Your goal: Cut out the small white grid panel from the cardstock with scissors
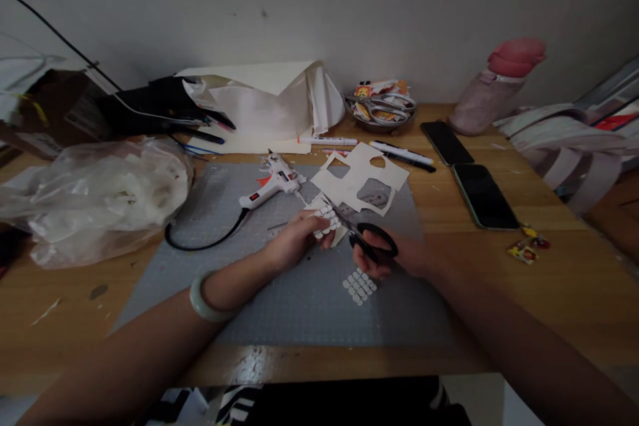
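My left hand (295, 238) pinches a small white paper piece (327, 221) marked with a dark-lined grid of rounded cells. My right hand (379, 256) has its fingers through the black handles of a pair of scissors (372, 243). The scissors' blades point up and left, against the right side of the held piece. A similar white grid cutout (359, 286) lies on the grey cutting mat (299, 313) below my right hand. Beyond my hands rests a white paper sheet (357, 176) with several holes cut out of it.
A white glue gun (272, 181) with a black cord lies on the mat. To the left is a clear plastic bag (110, 196). Markers (402, 154), a bowl (382, 113), two phones (485, 196), a pink bottle (494, 93) and small wrapped candies (526, 246) stand farther back and right.
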Demonstrator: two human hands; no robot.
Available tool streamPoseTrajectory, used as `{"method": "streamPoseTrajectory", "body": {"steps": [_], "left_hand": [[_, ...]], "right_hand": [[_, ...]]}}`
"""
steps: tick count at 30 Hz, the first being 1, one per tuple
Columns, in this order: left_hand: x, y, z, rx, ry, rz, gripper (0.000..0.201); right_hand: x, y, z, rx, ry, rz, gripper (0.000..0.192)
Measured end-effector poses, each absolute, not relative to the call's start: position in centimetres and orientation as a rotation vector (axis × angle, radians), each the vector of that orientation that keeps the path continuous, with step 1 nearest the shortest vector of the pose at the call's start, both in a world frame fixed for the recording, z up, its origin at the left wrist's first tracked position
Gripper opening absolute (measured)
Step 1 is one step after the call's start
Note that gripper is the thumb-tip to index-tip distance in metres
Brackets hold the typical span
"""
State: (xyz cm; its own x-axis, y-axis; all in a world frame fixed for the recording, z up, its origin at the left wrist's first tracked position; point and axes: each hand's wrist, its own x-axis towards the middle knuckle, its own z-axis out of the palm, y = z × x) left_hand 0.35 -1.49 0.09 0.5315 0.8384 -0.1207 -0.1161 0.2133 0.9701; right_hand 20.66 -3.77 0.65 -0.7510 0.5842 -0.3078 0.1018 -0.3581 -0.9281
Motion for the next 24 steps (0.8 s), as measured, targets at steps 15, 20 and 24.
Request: {"method": "streamPoseTrajectory", "body": {"steps": [15, 20, 24], "left_hand": [[0.5, -1.6, 0.3, 1.09, 0.871, 0.879, 0.03], [0.2, -1.6, 0.0, 1.169, 0.88, 0.795, 0.034], [0.1, -1.5, -0.3, 1.212, 0.88, 0.793, 0.034]], "right_hand": [[20.5, -3.9, 0.7, -0.91, -1.521, 2.15, 0.067], [20.6, -4.0, 0.9, -0.872, -1.517, 2.194, 0.067], [20.8, -4.0, 0.7, -0.843, -1.526, 2.213, 0.067]]}}
